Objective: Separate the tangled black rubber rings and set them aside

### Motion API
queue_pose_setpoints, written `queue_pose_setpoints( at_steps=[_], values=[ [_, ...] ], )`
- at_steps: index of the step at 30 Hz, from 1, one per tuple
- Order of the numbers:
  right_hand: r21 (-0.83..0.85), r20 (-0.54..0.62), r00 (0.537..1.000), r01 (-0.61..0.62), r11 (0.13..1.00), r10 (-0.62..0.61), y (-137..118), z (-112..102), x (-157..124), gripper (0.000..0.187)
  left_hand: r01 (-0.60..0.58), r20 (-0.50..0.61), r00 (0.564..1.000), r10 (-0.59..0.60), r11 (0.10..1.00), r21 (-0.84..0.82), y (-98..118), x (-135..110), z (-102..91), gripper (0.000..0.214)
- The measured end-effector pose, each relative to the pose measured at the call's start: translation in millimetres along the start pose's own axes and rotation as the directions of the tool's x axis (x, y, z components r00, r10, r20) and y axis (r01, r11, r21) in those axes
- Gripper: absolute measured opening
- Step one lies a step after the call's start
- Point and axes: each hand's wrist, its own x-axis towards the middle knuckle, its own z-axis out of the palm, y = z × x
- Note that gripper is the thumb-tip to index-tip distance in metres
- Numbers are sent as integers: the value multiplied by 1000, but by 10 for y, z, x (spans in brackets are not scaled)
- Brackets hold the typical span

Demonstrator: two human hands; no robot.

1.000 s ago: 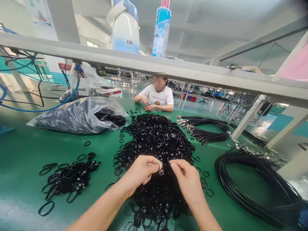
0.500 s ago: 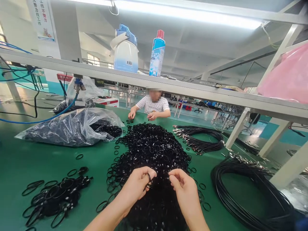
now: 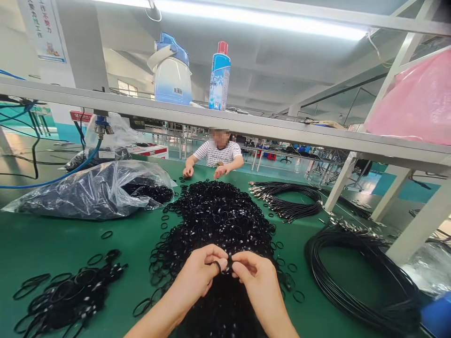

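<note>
Black rubber O-rings (image 3: 211, 220) lie in a big loose heap on the green surface (image 3: 45, 244), right in front of the person, and the left hand (image 3: 195, 277) is working at the near edge of it! Its fingers (image 3: 211, 256) are curled, with thumb and forefinger pinching one ring (image 3: 217, 266) by its rim. The right hand (image 3: 255, 281) comes in alongside, thumb and forefinger pressed together just beside that ring, though whether they have a ring of their own is too small to tell. These look light, soft and springy, and thin enough to snag on each other, so they could well lift out of the tangle in clumps. The rim of a single loop, taken between two fingertips, looks like the place to hold. Compared with half a second ago, the hands have closed up: there was a clear gap between them, and now they nearly meet over the heap. Off to the left sit a smaller heap (image 3: 66, 295) and a plastic bag (image 3: 88, 195) stuffed with more black rings, and to the right lie coiled black cables (image 3: 355, 281). Across the surface, a co-worker (image 3: 218, 152) in a striped shirt (image 3: 217, 154) has both hands down at the far edge.
</note>
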Motion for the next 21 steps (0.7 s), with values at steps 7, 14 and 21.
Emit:
queue_pose_setpoints(
  at_steps=[7,14,21],
  values=[
    [-46,-82,997,-19,999,15,115,-65,37,15,-73,-185,980,67,997,-23,10,17,-57,14],
    [-218,-85,988,111,970,-132,95,-142,54,28,4,-71,997,-10,997,-79,22,18,-88,27],
    [-198,34,982,188,962,-186,-126,20,-80,15,19,10,1000,-19,998,-64,0,-13,-4,26]
  ],
)
